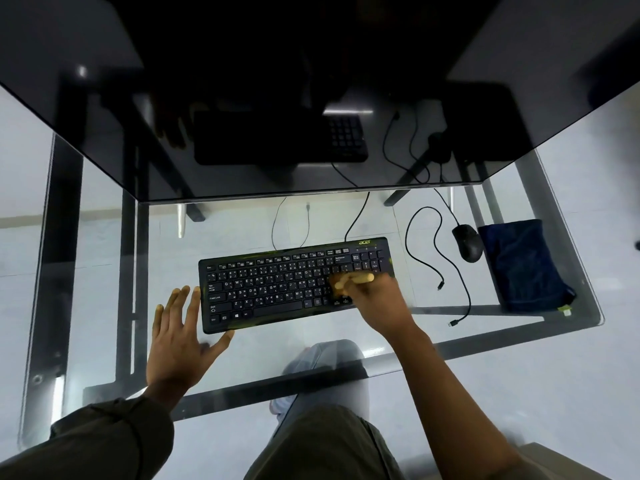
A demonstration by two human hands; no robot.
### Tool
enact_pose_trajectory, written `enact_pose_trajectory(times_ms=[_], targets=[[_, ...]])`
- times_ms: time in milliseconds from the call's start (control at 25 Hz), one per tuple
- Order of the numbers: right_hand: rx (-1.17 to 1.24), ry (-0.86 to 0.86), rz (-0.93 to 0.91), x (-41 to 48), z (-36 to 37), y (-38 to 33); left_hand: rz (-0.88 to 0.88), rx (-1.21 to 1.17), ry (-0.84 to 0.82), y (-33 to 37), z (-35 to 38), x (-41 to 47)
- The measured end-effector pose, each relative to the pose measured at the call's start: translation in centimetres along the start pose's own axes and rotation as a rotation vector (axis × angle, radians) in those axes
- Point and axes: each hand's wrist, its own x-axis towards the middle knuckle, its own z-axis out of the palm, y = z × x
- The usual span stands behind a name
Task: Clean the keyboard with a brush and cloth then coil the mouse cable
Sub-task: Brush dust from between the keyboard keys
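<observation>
Black keyboard (277, 289) lies flat before me, wooden-handled brush (362, 278) over its right-hand keys. Black mouse (467, 242) sits beside the dark blue cloth (523, 265), cable (447, 208) uncoiled.

One keyboard (277, 285), mouse (467, 242), cloth (523, 265) (one brush (362, 278))

Glass table (110, 306) carries a black keyboard (277, 285), a mouse (467, 242), its loose cable (406, 237) and a blue cloth (523, 265)

1. Left arm, lower left of frame: is wearing a long dark olive sleeve (104, 434), its cuff gathering just behind the left hand (180, 341).
2. Right arm: is showing bare from the right hand (374, 299) to the lower right.
3. Lap, bottom centre: is wearing a dark olive garment (322, 445).
</observation>
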Motion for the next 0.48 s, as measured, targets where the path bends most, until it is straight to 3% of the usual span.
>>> enact_pose_trajectory(times_ms=[120,240,360,480], targets=[[0.024,0.092,0.075,0.5,-0.2,-0.1,-0.003,0.006,-0.007,-0.1,-0.1,0.0],[0.009,-0.032,-0.016,0.8,0.0,0.0,-0.002,0.009,-0.003,0.0,-0.1,0.1],[0.015,0.096,0.011,1.2,0.0,-0.3,-0.003,0.010,-0.008,0.0,-0.1,0.1],[0.015,0.026,-0.027,1.5,0.4,-0.5,-0.001,0.009,-0.003,0.0,0.0,0.1]])
